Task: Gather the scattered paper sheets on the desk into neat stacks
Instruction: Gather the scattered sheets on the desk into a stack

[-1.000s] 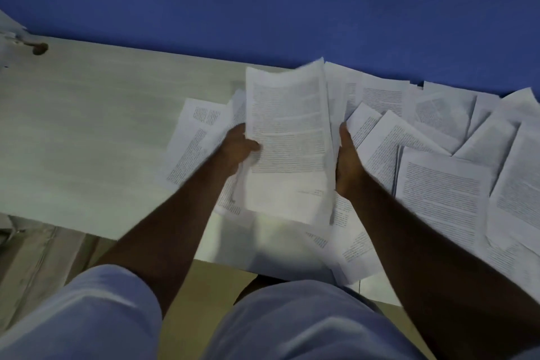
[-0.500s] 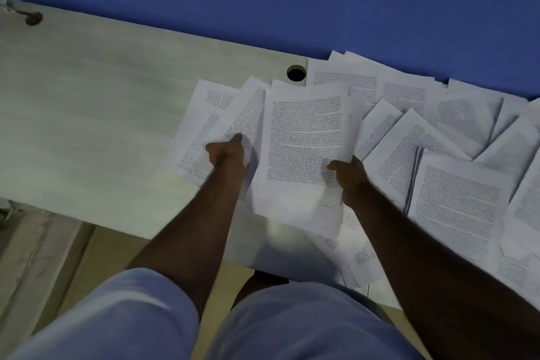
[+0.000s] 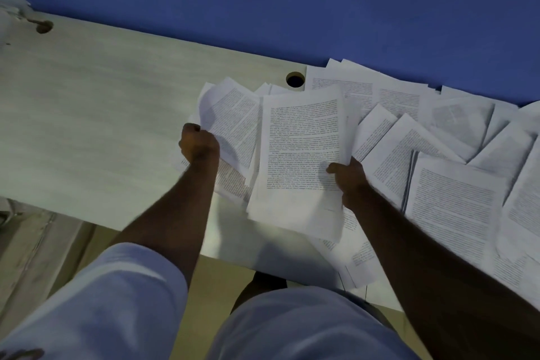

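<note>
Printed paper sheets (image 3: 450,207) lie scattered and overlapping across the right half of the pale wooden desk (image 3: 102,126). My right hand (image 3: 349,178) grips a gathered stack of sheets (image 3: 301,161) by its right edge, thumb on the top page, holding it above the desk. My left hand (image 3: 198,145) is curled round the left edge of loose sheets (image 3: 230,123) that bend upward beside the stack. More sheets lie underneath both hands, partly hidden.
A round cable hole (image 3: 295,79) sits in the desk just behind the held stack, another hole (image 3: 43,27) at the far left. A blue wall (image 3: 292,3) runs behind the desk. My legs in light shorts (image 3: 292,327) are below the desk's front edge.
My left hand let go of the stack, moved left and took hold of loose sheets, lifting their edge. My right hand shifted to grip the stack with its thumb on top.
</note>
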